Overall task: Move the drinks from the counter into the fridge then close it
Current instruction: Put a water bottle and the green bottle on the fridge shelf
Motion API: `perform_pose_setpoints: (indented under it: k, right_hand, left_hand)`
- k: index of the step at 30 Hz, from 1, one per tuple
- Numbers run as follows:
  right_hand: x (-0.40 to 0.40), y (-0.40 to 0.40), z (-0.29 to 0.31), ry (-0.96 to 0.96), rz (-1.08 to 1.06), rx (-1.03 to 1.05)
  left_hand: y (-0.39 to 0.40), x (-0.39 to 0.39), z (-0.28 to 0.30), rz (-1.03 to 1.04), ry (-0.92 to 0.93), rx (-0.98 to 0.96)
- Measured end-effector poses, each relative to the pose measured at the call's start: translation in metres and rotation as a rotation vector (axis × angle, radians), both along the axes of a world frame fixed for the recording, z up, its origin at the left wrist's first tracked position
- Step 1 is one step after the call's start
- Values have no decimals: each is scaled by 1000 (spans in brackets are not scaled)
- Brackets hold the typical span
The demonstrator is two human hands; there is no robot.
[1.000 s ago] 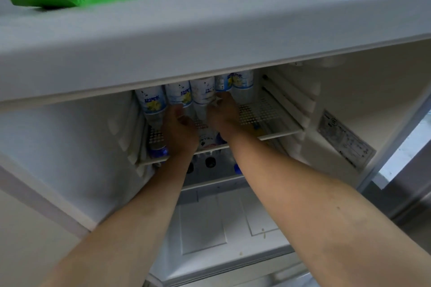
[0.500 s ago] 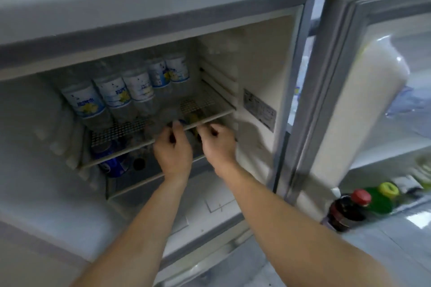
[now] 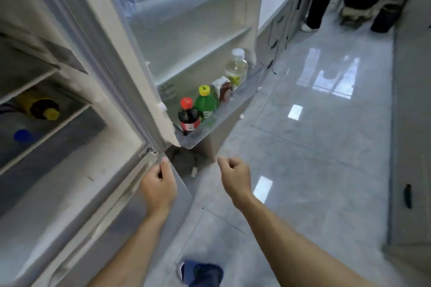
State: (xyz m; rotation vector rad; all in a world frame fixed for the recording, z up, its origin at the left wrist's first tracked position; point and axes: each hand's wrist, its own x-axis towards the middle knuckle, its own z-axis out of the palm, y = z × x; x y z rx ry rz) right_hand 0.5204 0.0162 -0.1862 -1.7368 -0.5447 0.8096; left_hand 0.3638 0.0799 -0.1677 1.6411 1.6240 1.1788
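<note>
Both hands hang curled and empty, the left hand (image 3: 158,187) beside the fridge (image 3: 70,182) frame, the right hand (image 3: 235,176) apart, with bottles (image 3: 205,102) in the open door (image 3: 191,37) shelf at twelve o'clock.

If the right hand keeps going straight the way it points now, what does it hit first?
Probably the bottom shelf of the open fridge door, just ahead of the right hand; depth is unclear, so it might pass beneath.

Four bottles (image 3: 189,117) are counted in the door rack (image 3: 229,102); two bottles are seen on the fridge shelves (image 3: 44,129).
</note>
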Motion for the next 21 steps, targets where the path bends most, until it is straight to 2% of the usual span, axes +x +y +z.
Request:
perform_pose_setpoints:
  k: [3,6,10,13,21]
  right_hand:
    - [41,-70,-29,23,-150,-124]
    - [71,-137,-56,127,-283,-251]
    - [92,-209,-88,320,-369,-366]
    - [102,-248,-105,430,-441,-423]
    - [112,-311,-112,467,-615,-626]
  left_hand:
    - [-39,18,-32,-75,71,-86]
    - [-66,21,-68,-191,148,-297]
    - [-81,18,-106,-429,265,-712]
    - [-80,12,-130,-505,282,-1044]
    - [-56,18,-162,-577,543,-1223]
